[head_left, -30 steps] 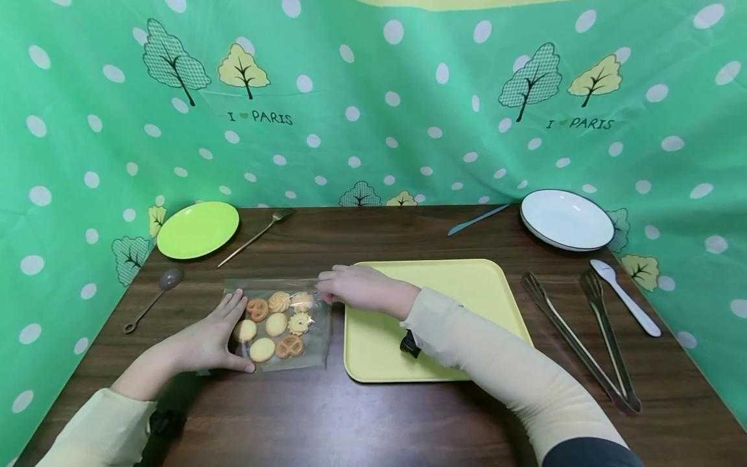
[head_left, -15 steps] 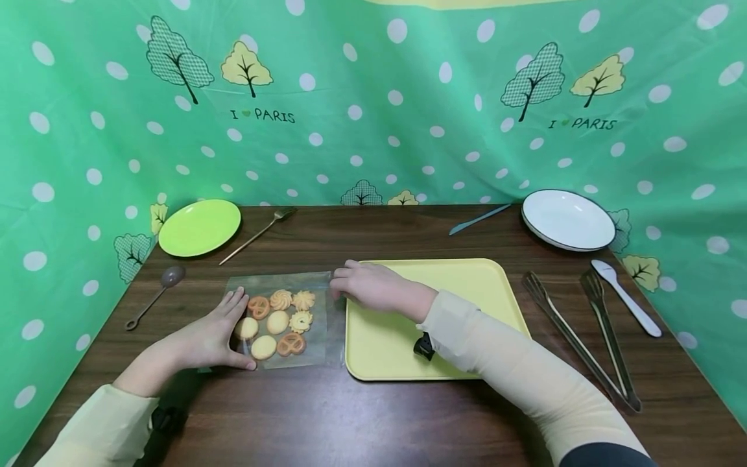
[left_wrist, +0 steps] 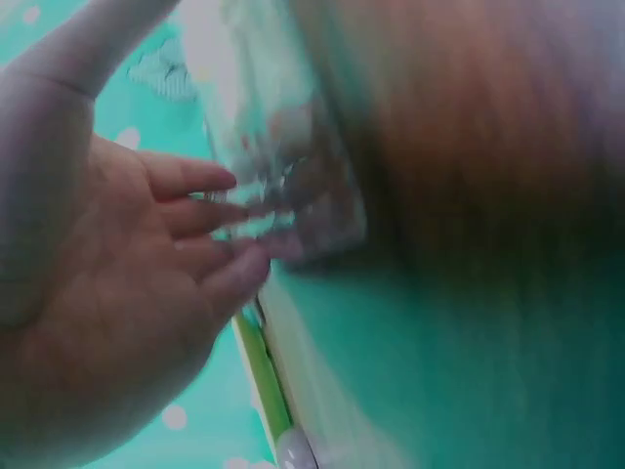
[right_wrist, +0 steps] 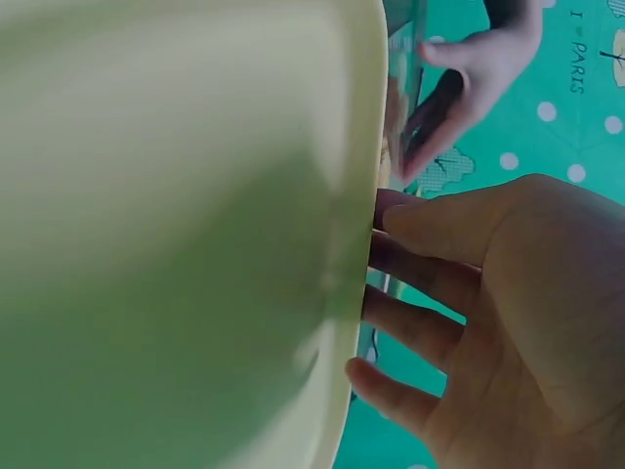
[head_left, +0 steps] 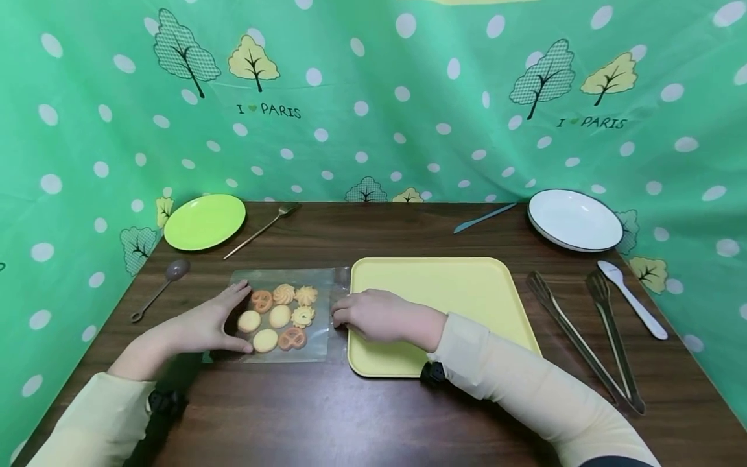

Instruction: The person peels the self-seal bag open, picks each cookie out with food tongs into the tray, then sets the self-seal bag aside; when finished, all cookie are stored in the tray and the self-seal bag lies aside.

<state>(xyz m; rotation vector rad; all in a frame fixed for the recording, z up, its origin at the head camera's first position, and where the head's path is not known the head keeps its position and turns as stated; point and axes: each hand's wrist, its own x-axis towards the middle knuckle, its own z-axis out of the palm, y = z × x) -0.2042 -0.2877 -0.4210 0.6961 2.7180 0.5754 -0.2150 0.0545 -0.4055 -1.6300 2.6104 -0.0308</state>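
Observation:
A clear plastic bag of cookies (head_left: 318,353) lies on the dark wooden table, left of a yellow tray (head_left: 432,285). Round, flower-shaped and pretzel-shaped cookies (head_left: 280,316) show through it. At the bag's left side my left hand (head_left: 198,324) has thumb and fingers spread around the edge; the left wrist view is blurred. My right hand (head_left: 385,316) reaches over the tray to the bag's right end. In the right wrist view its thumb and forefinger meet beside the tray's rim, and the other fingers are loosely extended. Whether film lies between them is hidden.
A green plate (head_left: 204,222), fork (head_left: 262,231) and grey spoon (head_left: 160,290) lie at the left. Toward the right are a blue knife (head_left: 484,218), white dishes (head_left: 574,219), metal tongs (head_left: 589,344) and a white knife (head_left: 632,299). A patterned curtain (head_left: 373,130) hangs behind.
The bag's right end has been spread out flat toward the tray. My right hand has moved rightward, then down along that end. The left hand stays at the bag's left side.

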